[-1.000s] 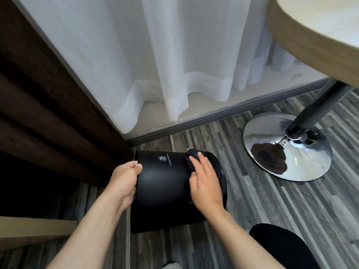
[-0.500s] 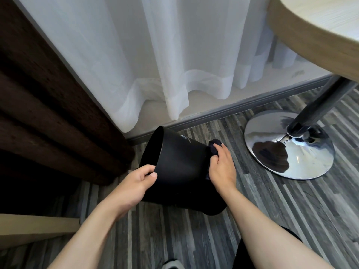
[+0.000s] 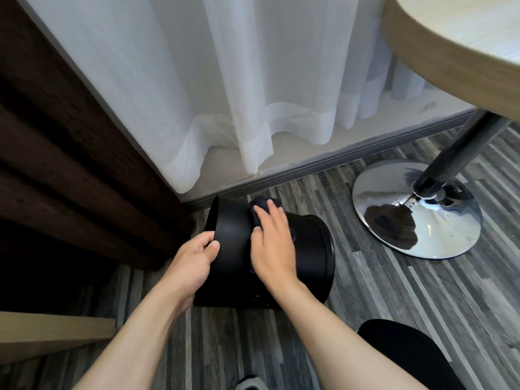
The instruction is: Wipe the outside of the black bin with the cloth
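Currently we have the round black plastic bin [image 3: 233,237] tipped on its side on the grey wood-plank floor [image 3: 394,299], near the baseboard below the sheer white curtain [image 3: 253,88], with its open mouth facing left and its base toward the chrome pedestal base [image 3: 416,209] of the round wooden table [image 3: 461,52]. Our left hand [image 3: 194,263] is closed on the rim of the mouth, thumb on the outside wall, holding the bin steady. Our right hand [image 3: 271,246] lies flat with fingers spread, pressing the dark cloth [image 3: 260,205] against the upper curve of the wall. We judge the wiping step to be under way. The next move probably calls for rolling the bin by the rim to bring unwiped wall under the cloth, while keeping even pressure. No brand, label or writing is legible on the bin in this view.
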